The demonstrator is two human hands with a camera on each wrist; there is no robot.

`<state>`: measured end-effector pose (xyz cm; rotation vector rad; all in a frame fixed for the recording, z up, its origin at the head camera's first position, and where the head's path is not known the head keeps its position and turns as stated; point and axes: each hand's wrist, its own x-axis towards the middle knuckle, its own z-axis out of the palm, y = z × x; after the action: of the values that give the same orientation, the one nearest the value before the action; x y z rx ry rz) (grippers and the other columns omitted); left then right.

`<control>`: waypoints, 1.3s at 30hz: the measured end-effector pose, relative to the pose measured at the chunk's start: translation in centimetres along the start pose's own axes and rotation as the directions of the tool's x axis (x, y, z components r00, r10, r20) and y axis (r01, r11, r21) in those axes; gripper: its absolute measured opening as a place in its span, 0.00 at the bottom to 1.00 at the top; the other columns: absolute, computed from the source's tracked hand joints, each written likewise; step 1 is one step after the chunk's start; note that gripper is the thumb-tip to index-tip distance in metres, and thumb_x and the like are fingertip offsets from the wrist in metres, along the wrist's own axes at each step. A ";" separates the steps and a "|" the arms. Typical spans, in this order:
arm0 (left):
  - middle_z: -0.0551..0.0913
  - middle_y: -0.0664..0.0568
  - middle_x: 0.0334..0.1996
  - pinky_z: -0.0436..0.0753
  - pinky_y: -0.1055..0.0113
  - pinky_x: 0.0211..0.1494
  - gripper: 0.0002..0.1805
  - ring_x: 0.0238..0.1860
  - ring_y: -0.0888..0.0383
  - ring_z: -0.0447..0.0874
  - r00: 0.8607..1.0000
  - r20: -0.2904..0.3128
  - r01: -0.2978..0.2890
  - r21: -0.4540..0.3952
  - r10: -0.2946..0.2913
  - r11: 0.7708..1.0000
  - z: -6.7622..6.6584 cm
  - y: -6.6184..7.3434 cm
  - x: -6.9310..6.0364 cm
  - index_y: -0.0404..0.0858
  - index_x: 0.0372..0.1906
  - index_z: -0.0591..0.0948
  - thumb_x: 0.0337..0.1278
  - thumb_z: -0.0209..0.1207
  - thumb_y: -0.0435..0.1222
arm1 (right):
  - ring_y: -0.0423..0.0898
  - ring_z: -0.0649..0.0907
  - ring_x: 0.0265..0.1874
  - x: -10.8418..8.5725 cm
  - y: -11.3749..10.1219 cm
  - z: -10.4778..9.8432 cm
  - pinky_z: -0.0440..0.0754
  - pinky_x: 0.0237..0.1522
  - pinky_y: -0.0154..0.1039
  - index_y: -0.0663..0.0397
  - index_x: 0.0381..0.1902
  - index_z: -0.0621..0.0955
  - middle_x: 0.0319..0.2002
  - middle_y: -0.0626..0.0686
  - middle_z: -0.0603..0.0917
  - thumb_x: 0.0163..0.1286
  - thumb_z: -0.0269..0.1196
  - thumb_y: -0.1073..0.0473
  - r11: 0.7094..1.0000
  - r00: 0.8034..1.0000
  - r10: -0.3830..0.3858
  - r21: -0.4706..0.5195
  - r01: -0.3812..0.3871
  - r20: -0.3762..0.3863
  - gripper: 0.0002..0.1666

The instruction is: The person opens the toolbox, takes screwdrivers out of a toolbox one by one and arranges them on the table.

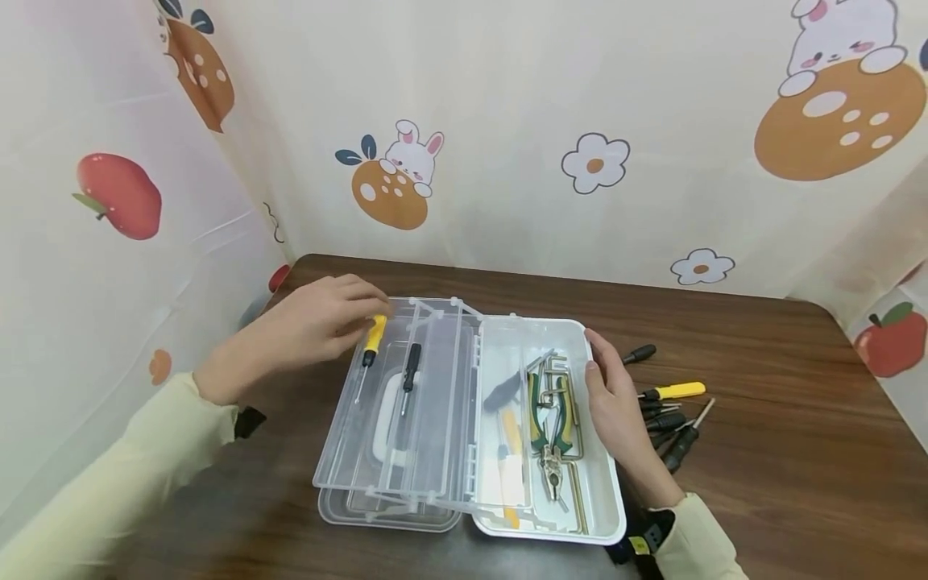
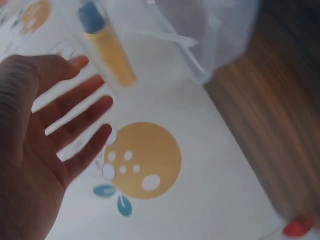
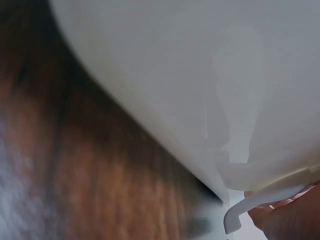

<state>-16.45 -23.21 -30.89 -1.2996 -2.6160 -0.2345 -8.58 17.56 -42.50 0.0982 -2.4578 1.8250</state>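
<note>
A white plastic toolbox [image 1: 603, 499] lies opened out on the table, its clear lid [image 1: 442, 435] folded over to the left. A yellow-and-black screwdriver [image 1: 374, 334] and a smaller black screwdriver [image 1: 411, 369] are in the lid's clear compartments. My left hand [image 1: 319, 316] is at the lid's upper left corner beside the yellow handle; its fingers look spread and loosely bent in the left wrist view. My right hand [image 1: 616, 403] grips the box's right wall at the rim, thumb on the near side. Green-handled pliers [image 1: 553, 443] and several hex keys [image 1: 577, 499] lie inside the box.
Right of the box, partly behind my right hand, several loose screwdrivers lie on the brown table [image 1: 783, 451], one with a yellow handle [image 1: 681, 390]. A printed curtain [image 1: 507, 201] hangs behind the table and at both sides.
</note>
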 end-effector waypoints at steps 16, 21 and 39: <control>0.84 0.51 0.41 0.85 0.56 0.48 0.22 0.45 0.52 0.80 0.860 0.399 -0.418 0.197 0.317 0.887 -2.5 1.7 3.5 0.46 0.46 0.88 0.45 0.75 0.23 | 0.60 0.62 0.81 0.1 -0.1 -0.2 0.60 0.78 0.66 0.52 0.84 0.55 0.82 0.60 0.59 0.87 0.40 0.60 1.000 1.000 0.008 -0.005 -0.008 -0.002 0.31; 0.82 0.53 0.40 0.83 0.60 0.48 0.25 0.44 0.54 0.77 0.820 0.450 -0.470 0.175 0.354 0.865 -2.6 2.1 3.3 0.48 0.46 0.86 0.39 0.80 0.27 | 0.60 0.63 0.80 0.2 -0.3 -0.1 0.60 0.78 0.66 0.52 0.84 0.55 0.81 0.60 0.60 0.87 0.40 0.60 1.000 1.000 0.013 0.006 -0.013 -0.005 0.31; 0.81 0.51 0.52 0.80 0.55 0.59 0.18 0.55 0.52 0.72 0.800 0.451 -0.486 0.099 0.396 0.868 -2.6 2.8 1.4 0.45 0.52 0.80 0.55 0.61 0.33 | 0.60 0.72 0.74 0.1 -0.6 -0.2 0.71 0.70 0.68 0.44 0.83 0.57 0.78 0.60 0.67 0.87 0.42 0.56 0.992 0.998 0.060 -0.113 -0.062 -0.027 0.31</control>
<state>-14.76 -21.11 -27.91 -2.0087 -2.4398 0.4379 -8.61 17.58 -41.89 -0.0059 -2.5690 1.6929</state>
